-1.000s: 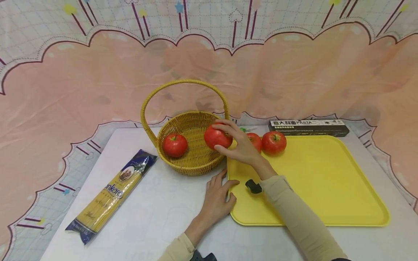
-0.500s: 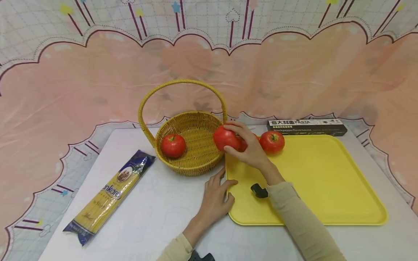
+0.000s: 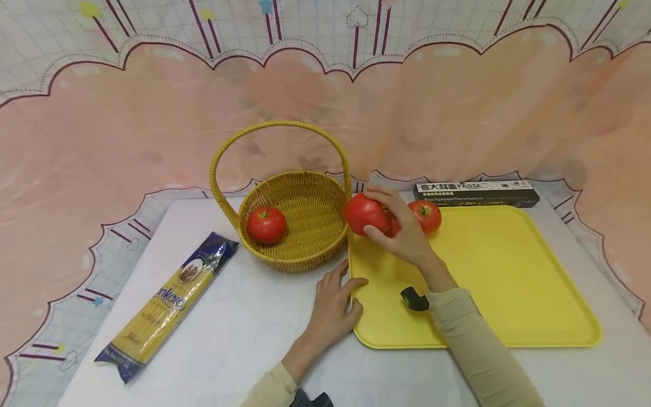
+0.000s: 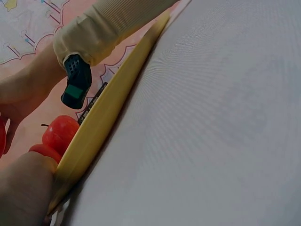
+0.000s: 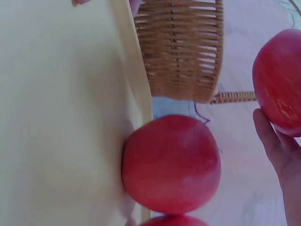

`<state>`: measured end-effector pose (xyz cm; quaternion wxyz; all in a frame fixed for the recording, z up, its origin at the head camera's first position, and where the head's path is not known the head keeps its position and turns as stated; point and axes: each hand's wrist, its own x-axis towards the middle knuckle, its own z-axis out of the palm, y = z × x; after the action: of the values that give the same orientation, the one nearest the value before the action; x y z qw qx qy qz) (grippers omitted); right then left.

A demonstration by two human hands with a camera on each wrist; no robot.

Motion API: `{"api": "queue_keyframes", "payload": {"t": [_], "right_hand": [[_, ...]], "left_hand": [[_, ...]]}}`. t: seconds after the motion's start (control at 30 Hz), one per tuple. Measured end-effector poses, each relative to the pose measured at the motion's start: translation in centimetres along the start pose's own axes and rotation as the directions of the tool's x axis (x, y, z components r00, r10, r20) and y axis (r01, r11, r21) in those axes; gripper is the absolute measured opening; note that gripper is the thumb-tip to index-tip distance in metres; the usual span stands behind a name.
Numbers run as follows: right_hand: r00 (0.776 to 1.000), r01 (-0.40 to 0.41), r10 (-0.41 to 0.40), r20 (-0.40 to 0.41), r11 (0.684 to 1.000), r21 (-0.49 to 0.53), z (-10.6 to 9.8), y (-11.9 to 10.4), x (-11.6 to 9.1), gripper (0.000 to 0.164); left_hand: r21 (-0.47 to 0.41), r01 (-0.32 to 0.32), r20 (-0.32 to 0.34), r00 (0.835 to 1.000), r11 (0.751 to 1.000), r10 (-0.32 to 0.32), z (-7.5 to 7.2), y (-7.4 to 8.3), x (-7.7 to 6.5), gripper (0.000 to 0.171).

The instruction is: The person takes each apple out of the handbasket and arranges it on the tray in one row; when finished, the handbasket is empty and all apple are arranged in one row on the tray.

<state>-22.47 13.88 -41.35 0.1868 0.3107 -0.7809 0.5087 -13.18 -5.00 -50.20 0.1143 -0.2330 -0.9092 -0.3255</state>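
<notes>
Tomato (image 3: 365,215), head view: it sits slightly above and right of centre, over the upper-left corner of a yellow tray (image 3: 513,271). The right hand (image 3: 399,229) has its grip closed around it from the right. It is rounded, its long axis hard to judge; where the stem end points, I cannot tell. Two other tomatoes (image 3: 427,215) lie just beside it on the tray, one mostly covered. To the left stands a wicker basket (image 3: 285,263) with one red tomato (image 3: 267,225) inside. The left hand (image 3: 330,305) rests loosely, fingers spread, on the tray's left edge. Bare tray stretches to the lower right; bare white worktop (image 3: 244,316) lies lower centre. A spaghetti packet (image 3: 168,305) slants from lower left towards the basket; a black pasta box (image 3: 476,194) lies along the tray's far edge.

Left wrist view: the tray's edge runs diagonally from upper centre to lower left, worktop filling the right.

Right wrist view: the held tomato, at the right edge, looks longer top to bottom, fingers touching its underside, well apart from the tray rim.
</notes>
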Motion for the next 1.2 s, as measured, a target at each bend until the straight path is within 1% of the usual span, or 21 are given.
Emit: {"api": "queue_keyframes", "payload": {"t": [0.2,0.33,0.43,0.57,0.73,0.97,1.2], "right_hand": [[1.0,-0.025,0.024,-0.019,0.999,-0.033,-1.6,-2.7,0.0,0.056],[0.998,-0.059,0.058,-0.027,0.998,-0.037,-2.5,-2.7,-0.1,0.056],[0.995,-0.082,0.08,-0.051,0.996,-0.043,-3.3,-2.6,-0.2,0.055],[0.992,-0.105,0.101,-0.074,0.993,-0.052,-4.2,-2.3,-0.3,0.055],[0.987,-0.148,0.143,-0.075,0.987,-0.067,-5.0,-1.9,-0.5,0.056],[0.972,-0.236,0.232,-0.042,0.966,-0.106,-6.4,1.7,-1.2,0.062],[0.963,-0.27,0.267,-0.035,0.956,-0.113,-7.7,2.1,-1.5,0.062]], "left_hand": [[0.003,-0.011,-0.015,1.0,1.0,0.011,0.0,0.0,0.2,0.037],[-0.005,-0.005,-0.015,1.0,1.0,0.005,-0.1,0.0,0.1,0.038],[-0.008,-0.007,-0.015,1.0,1.0,0.007,-0.1,-0.1,0.1,0.038],[-0.017,-0.008,-0.004,1.0,1.0,0.008,0.0,-0.1,0.1,0.038],[-0.02,-0.007,-0.005,1.0,1.0,0.007,0.0,-0.1,0.1,0.037],[-0.016,-0.01,-0.012,1.0,1.0,0.01,0.0,-0.1,0.1,0.038],[-0.022,-0.005,0.0,1.0,1.0,0.005,-0.1,0.0,0.0,0.038]]}}
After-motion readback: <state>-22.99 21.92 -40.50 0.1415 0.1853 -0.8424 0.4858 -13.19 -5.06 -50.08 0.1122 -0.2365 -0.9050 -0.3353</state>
